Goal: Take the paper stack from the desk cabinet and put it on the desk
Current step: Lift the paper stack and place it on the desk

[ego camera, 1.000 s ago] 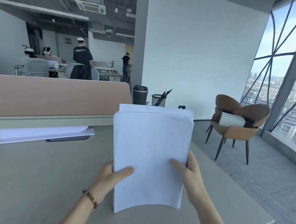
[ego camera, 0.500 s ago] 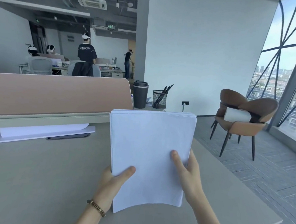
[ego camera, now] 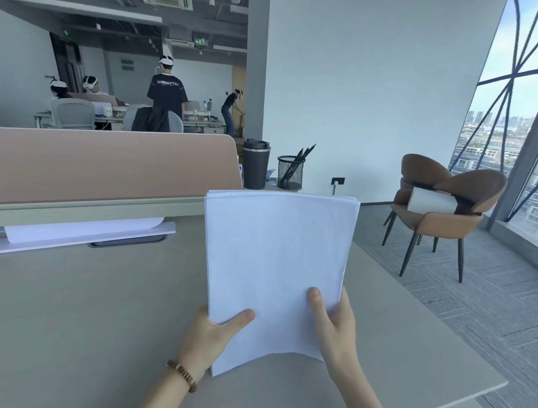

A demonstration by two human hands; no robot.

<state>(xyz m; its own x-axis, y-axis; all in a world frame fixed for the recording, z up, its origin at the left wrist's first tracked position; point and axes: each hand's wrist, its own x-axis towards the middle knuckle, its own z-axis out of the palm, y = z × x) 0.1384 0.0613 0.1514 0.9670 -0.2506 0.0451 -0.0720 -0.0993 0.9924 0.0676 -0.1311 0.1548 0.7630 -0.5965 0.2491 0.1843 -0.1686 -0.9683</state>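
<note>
A white paper stack is held upright over the grey desk, its lower edge bowed and close to the desk top. My left hand, with a bead bracelet at the wrist, grips the stack's lower left corner, thumb on the front sheet. My right hand grips the lower right edge, thumb also on the front. The desk cabinet is out of view.
A pink divider panel runs along the desk's back, with a white flat board and curled sheet at its foot. A dark tumbler and mesh pen cup stand behind. A brown chair is right; people work far back.
The stack has sunk a little lower in view and both hands stayed gripped on it. The camera has tilted up slightly, showing more of the tumbler and pen cup.
</note>
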